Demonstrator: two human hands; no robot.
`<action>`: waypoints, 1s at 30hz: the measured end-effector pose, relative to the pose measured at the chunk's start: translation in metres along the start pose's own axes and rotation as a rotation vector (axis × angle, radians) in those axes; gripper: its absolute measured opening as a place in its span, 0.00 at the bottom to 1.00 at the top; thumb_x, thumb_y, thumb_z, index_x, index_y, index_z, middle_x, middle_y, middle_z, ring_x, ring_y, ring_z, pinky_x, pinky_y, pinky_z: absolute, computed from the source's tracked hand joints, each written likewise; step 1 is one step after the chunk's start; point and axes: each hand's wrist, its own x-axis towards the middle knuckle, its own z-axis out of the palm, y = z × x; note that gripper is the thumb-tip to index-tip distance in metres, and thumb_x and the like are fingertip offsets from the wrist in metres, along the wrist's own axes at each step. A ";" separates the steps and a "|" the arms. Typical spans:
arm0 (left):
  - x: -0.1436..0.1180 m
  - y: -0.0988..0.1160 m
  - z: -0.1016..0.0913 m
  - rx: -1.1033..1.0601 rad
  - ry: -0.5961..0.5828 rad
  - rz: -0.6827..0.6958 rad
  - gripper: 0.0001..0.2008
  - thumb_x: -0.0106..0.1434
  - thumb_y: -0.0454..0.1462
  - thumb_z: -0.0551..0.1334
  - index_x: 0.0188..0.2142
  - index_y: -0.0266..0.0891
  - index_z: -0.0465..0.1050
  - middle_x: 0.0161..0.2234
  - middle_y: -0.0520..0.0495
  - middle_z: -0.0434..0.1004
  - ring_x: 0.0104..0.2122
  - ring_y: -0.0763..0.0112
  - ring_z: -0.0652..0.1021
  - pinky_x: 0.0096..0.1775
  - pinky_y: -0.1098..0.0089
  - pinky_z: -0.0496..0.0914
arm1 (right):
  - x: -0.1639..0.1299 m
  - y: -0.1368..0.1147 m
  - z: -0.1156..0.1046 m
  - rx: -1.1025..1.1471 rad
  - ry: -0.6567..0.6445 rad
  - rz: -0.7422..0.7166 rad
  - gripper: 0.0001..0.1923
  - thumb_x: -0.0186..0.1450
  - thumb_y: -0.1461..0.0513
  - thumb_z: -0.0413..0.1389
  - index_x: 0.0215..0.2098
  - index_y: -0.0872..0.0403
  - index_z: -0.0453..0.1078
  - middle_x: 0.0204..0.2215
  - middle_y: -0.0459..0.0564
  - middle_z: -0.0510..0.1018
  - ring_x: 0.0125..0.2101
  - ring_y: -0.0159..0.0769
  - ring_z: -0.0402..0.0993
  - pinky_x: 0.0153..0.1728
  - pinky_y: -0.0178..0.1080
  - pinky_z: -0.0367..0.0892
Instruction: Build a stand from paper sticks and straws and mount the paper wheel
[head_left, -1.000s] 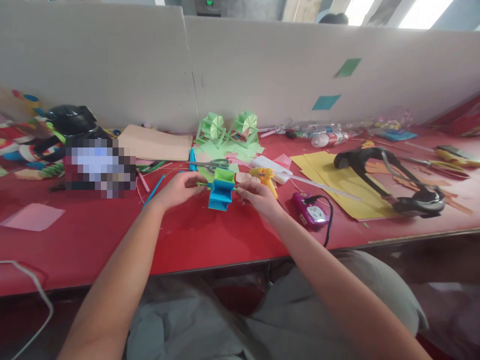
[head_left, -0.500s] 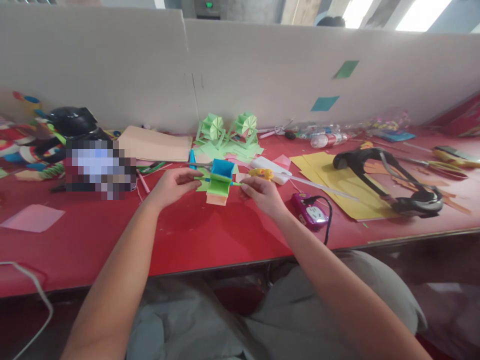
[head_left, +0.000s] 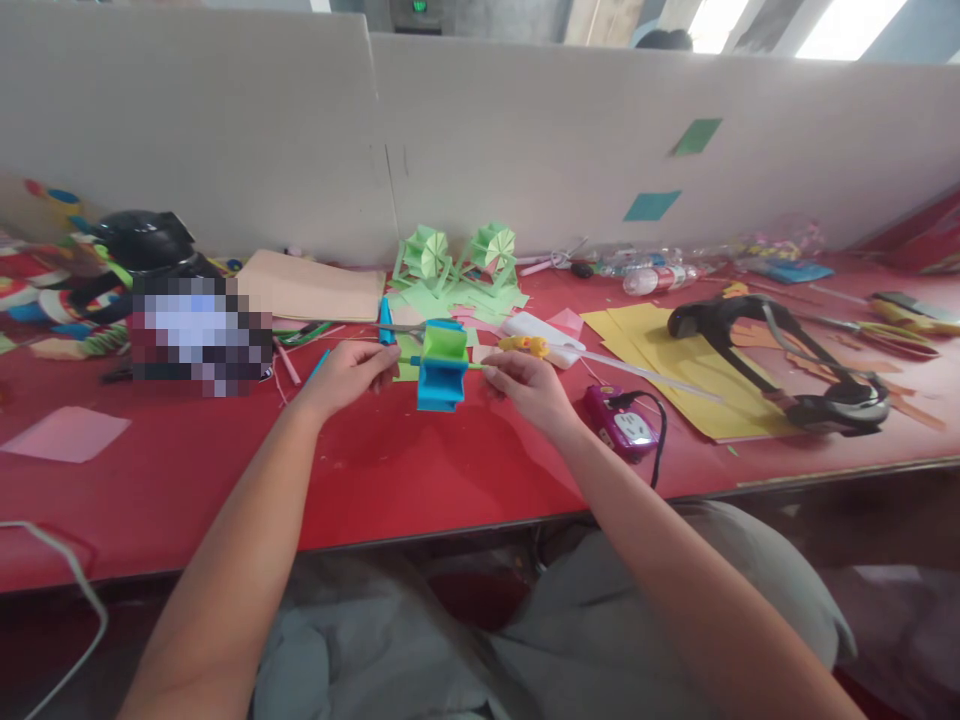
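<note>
A folded paper wheel [head_left: 441, 385] in blue and green hangs just above the red table, on a thin green stick [head_left: 478, 366] that passes through it sideways. My left hand [head_left: 354, 372] pinches the stick's left end. On the other side, the right end is between the thumb and fingers of my right hand [head_left: 529, 385]. Behind the wheel lie scissors [head_left: 405, 328], partly covered. Two light green paper wheels on stands [head_left: 425, 254] are set further back.
Close to my right forearm is a purple power socket [head_left: 624, 425] with a black cable. Yellow paper sheets [head_left: 660, 370] and a black headset-like frame [head_left: 750, 350] lie to the right. A brown pad [head_left: 311, 287] is at the back left, before a white partition [head_left: 540, 150].
The paper wheel has turned on its stick: blue panels now face down toward me where green and peach ones were. Both hands stay nearly in place.
</note>
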 end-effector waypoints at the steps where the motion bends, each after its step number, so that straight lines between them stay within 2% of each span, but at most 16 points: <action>1: 0.000 0.000 0.000 -0.009 -0.003 -0.002 0.24 0.65 0.55 0.60 0.25 0.38 0.74 0.21 0.50 0.73 0.22 0.73 0.73 0.27 0.71 0.66 | 0.000 0.000 0.000 -0.020 -0.008 0.010 0.23 0.56 0.40 0.64 0.30 0.51 0.73 0.22 0.47 0.76 0.22 0.32 0.68 0.27 0.38 0.67; 4: -0.001 0.000 0.001 -0.097 -0.015 -0.001 0.20 0.61 0.53 0.66 0.37 0.38 0.78 0.28 0.49 0.78 0.24 0.72 0.76 0.29 0.71 0.69 | 0.001 0.001 0.001 -0.078 0.011 0.052 0.30 0.57 0.35 0.59 0.21 0.52 0.68 0.17 0.47 0.73 0.18 0.30 0.65 0.22 0.37 0.63; 6: -0.003 0.001 0.001 -0.164 -0.032 -0.019 0.22 0.56 0.51 0.71 0.43 0.38 0.78 0.30 0.47 0.80 0.24 0.71 0.76 0.29 0.70 0.70 | 0.002 0.003 0.001 -0.073 0.048 0.089 0.32 0.57 0.34 0.57 0.20 0.52 0.67 0.15 0.46 0.71 0.16 0.29 0.63 0.20 0.36 0.61; 8: -0.005 0.003 0.001 -0.209 -0.042 -0.038 0.22 0.54 0.49 0.73 0.43 0.38 0.78 0.32 0.46 0.82 0.25 0.71 0.77 0.29 0.70 0.71 | 0.002 0.005 0.001 -0.064 0.069 0.131 0.33 0.56 0.33 0.57 0.19 0.52 0.68 0.14 0.46 0.70 0.15 0.29 0.63 0.18 0.36 0.59; 11: -0.006 0.003 0.001 -0.248 -0.034 -0.028 0.19 0.51 0.46 0.75 0.39 0.39 0.79 0.35 0.45 0.83 0.32 0.67 0.80 0.36 0.68 0.75 | 0.002 0.005 0.000 -0.061 0.078 0.162 0.32 0.57 0.34 0.57 0.19 0.53 0.70 0.14 0.47 0.70 0.15 0.29 0.63 0.19 0.36 0.59; 13: -0.005 0.001 0.002 -0.241 -0.016 -0.027 0.18 0.50 0.46 0.76 0.37 0.39 0.80 0.35 0.45 0.83 0.34 0.65 0.81 0.39 0.66 0.75 | 0.002 0.004 -0.001 -0.025 0.075 0.141 0.29 0.57 0.36 0.60 0.23 0.54 0.73 0.17 0.48 0.74 0.18 0.30 0.67 0.22 0.37 0.64; 15: -0.003 -0.001 0.003 -0.213 0.003 -0.046 0.18 0.52 0.48 0.74 0.36 0.38 0.79 0.32 0.45 0.82 0.31 0.66 0.80 0.37 0.65 0.75 | 0.001 0.001 -0.001 0.034 0.064 0.097 0.25 0.55 0.41 0.64 0.32 0.54 0.76 0.22 0.48 0.77 0.22 0.32 0.71 0.28 0.38 0.68; 18: 0.000 -0.003 0.004 -0.179 0.020 -0.050 0.19 0.57 0.51 0.70 0.35 0.37 0.78 0.27 0.47 0.80 0.26 0.69 0.78 0.32 0.67 0.73 | 0.000 -0.002 -0.001 0.085 0.038 0.034 0.27 0.51 0.47 0.69 0.43 0.52 0.75 0.27 0.46 0.80 0.26 0.34 0.74 0.32 0.40 0.70; 21: 0.001 -0.002 0.005 -0.174 0.012 -0.039 0.20 0.60 0.54 0.67 0.33 0.37 0.77 0.25 0.48 0.78 0.23 0.71 0.76 0.29 0.69 0.71 | 0.000 -0.002 0.000 0.040 0.019 0.041 0.23 0.53 0.43 0.67 0.34 0.52 0.74 0.24 0.47 0.78 0.22 0.33 0.71 0.28 0.39 0.68; 25: -0.002 0.002 0.005 -0.200 -0.019 -0.046 0.21 0.59 0.53 0.68 0.36 0.37 0.78 0.27 0.48 0.79 0.24 0.71 0.77 0.30 0.69 0.72 | 0.000 -0.003 0.001 -0.043 0.064 0.096 0.29 0.58 0.37 0.59 0.20 0.51 0.66 0.14 0.46 0.71 0.15 0.29 0.63 0.20 0.36 0.61; 28: -0.004 0.003 0.005 -0.210 -0.043 -0.029 0.21 0.54 0.50 0.72 0.40 0.38 0.78 0.32 0.46 0.81 0.28 0.68 0.79 0.34 0.67 0.74 | 0.000 -0.004 0.000 -0.036 0.089 0.131 0.31 0.59 0.36 0.56 0.18 0.52 0.66 0.12 0.45 0.68 0.14 0.29 0.62 0.18 0.36 0.59; 30: -0.004 0.002 0.005 -0.204 -0.040 -0.027 0.20 0.53 0.50 0.73 0.38 0.38 0.78 0.30 0.47 0.81 0.28 0.68 0.79 0.34 0.67 0.73 | -0.001 -0.005 0.000 -0.023 0.083 0.123 0.29 0.60 0.37 0.58 0.21 0.53 0.70 0.15 0.47 0.72 0.16 0.30 0.66 0.20 0.37 0.62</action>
